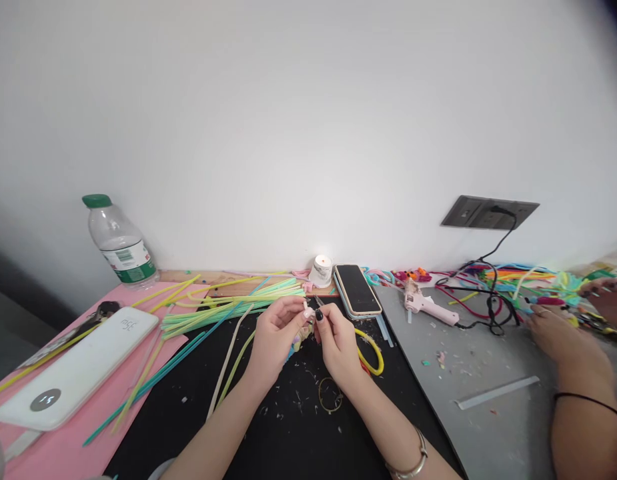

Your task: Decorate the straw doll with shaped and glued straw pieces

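My left hand (277, 333) and my right hand (338, 339) meet above the black mat (268, 433), their fingertips almost touching. Between the left thumb and fingers is pinched a small pale piece (305, 304), too small to name. The right thumb and forefinger are pressed together close beside it; what they hold is hidden. A pastel bundle of fuzzy stems (298, 343) shows between the hands, partly covered by the left fingers. A yellow fuzzy loop (375, 360) lies by the right hand, and a thin brown ring (330, 395) lies below.
Green and yellow pipe cleaners (238, 303) lie at left, near a white power bank (78, 370) and a plastic bottle (121, 243). A phone (358, 290) and a pink glue gun (428, 307) with its cord lie right. Another person's hand (558, 333) reaches among stems at far right.
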`<state>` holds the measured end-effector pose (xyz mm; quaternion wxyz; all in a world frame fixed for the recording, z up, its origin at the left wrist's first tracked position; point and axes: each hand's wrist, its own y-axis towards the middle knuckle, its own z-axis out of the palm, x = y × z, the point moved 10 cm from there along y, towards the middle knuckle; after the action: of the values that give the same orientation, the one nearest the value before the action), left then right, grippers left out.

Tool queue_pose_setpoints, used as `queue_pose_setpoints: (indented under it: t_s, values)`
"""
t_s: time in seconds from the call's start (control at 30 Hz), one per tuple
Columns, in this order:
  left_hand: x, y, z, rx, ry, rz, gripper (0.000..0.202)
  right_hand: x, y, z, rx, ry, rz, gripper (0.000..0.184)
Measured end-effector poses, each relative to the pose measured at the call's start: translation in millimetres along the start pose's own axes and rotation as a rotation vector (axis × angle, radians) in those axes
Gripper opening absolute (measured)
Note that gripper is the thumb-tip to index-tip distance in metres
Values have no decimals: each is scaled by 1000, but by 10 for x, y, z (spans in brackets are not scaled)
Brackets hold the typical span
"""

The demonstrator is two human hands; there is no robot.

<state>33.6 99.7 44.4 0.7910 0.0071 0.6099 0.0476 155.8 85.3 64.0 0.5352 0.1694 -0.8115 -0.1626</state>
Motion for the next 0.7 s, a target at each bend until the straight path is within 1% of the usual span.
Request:
queue_pose_setpoints:
  t_s: [0.07, 0.17, 0.3, 0.37, 0.57, 0.7]
  values:
    - [-34, -1, 12, -4, 21, 36, 22, 9, -6, -24, -19, -9, -5, 23]
    - [-43, -5, 10, -27, 38, 56, 20, 48, -13, -16, -11, -46, -31, 23]
    - [42, -13, -30, -83, -27, 24, 26, 66, -18, -1, -7, -65, -40, 22]
    - [84, -14, -41, -97, -41, 11, 24, 49, -20, 3, -8, -58, -29, 22]
    - [118, -12, -54, -101, -19, 24, 16, -43, -24, -9, -27, -32, 20, 24]
    - [94, -14, -40, -63, 71, 44, 13, -125, -18, -37, -53, 2, 70, 25]
